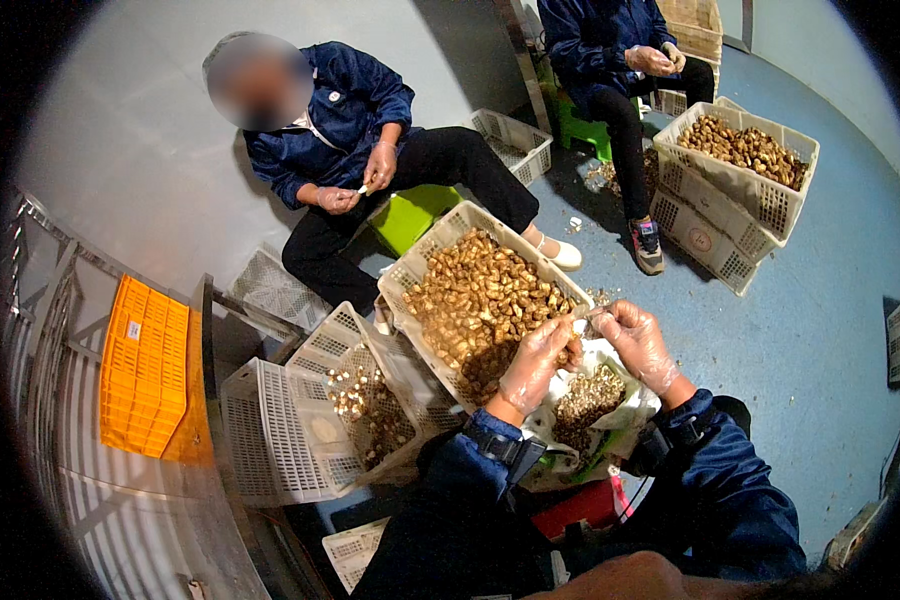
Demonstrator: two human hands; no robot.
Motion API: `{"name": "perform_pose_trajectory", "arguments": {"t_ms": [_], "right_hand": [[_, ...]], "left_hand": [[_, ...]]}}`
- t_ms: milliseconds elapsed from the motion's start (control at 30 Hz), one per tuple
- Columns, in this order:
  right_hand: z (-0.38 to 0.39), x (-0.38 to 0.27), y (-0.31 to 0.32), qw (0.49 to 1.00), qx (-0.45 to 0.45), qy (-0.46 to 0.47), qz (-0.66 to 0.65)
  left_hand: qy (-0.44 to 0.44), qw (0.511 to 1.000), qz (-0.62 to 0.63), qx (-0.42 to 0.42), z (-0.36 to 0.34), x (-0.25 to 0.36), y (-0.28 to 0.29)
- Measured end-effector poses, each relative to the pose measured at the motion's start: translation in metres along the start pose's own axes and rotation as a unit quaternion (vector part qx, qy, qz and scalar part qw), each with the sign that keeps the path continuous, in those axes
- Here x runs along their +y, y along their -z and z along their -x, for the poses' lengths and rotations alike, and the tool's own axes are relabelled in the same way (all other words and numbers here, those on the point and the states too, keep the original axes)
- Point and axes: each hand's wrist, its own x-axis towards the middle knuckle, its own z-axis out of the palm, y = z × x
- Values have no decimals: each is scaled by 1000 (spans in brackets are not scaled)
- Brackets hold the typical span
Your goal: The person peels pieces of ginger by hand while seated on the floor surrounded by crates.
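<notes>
My left hand [540, 368], in a clear thin glove, is closed round a small brown mushroom with a pale end [579, 326]. Close against it, my gloved right hand [638, 345] pinches something thin and dark, too small to make out. Both hands are raised over the near right corner of a white crate [402, 300] heaped with brown mushrooms [490, 295]. Below them an open white plastic bag [638, 398] contains brown and pale trimmings [585, 405].
At left, a white crate [305, 420] holds pale and brown pieces; an orange crate [145, 365] stands beyond. Across from me a seated co-worker [335, 120] handles a pale piece. Another co-worker [610, 60] sits behind, beside stacked mushroom crates [710, 220]. Bits litter the blue floor [760, 350].
</notes>
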Motion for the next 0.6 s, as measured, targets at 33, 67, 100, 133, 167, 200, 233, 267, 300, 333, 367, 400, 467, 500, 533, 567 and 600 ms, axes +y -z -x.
{"name": "perform_pose_trajectory", "arguments": {"t_ms": [33, 67, 100, 133, 167, 200, 233, 267, 300, 333, 367, 400, 467, 500, 533, 567, 600], "right_hand": [[-1, 2, 2, 1000, 0, -26, -5], [-1, 3, -2, 1000, 8, -1, -9], [-2, 0, -6, 999, 7, 34, -2], [-3, -5, -9, 998, 7, 68, 5], [-4, -6, -10, 998, 8, 68, -1], [-3, -6, -9, 998, 13, 67, -5], [-3, -2, -6, 999, 19, 31, -22], [-3, 2, -2, 999, 26, -5, -38], [-3, 4, 1, 999, 25, -23, -24], [-2, 5, 5, 999, 25, -40, -9], [-2, 6, 7, 998, 24, -58, 6], [-2, 2, 4, 999, 16, -32, 2], [-1, -11, -5, 1000, 0, 21, -7], [1, -17, -5, 999, 1, 46, 22], [2, -22, -6, 996, 2, 72, 51], [3, -25, -6, 992, 3, 97, 80], [3, -25, -9, 991, 1, 101, 82]], "left_hand": [[-3, 1000, -11, 1, 0, 0, 0], [-6, 1000, -22, 2, 0, 0, -1], [-6, 1000, -20, 9, 0, -1, 0], [-5, 1000, -18, 16, -1, -3, 1], [-4, 1000, -16, 23, -1, -4, 3], [-6, 1000, -15, 9, -2, -6, 4], [-8, 1000, -14, -5, -3, -7, 5], [-10, 1000, -13, -19, -3, -8, 5], [-10, 1000, -8, -17, -3, -7, 4], [-9, 1000, -2, -16, -3, -7, 3], [-9, 1000, 4, -15, -3, -6, 2], [-7, 1000, 10, -12, -2, -5, 2], [-5, 1000, 21, -6, 1, -1, 3], [-1, 1000, 29, -4, 0, 0, 1], [4, 999, 37, -2, 0, 0, 0], [8, 999, 45, 1, 0, 1, -1], [5, 999, 34, 1, -1, -1, 0]]}}
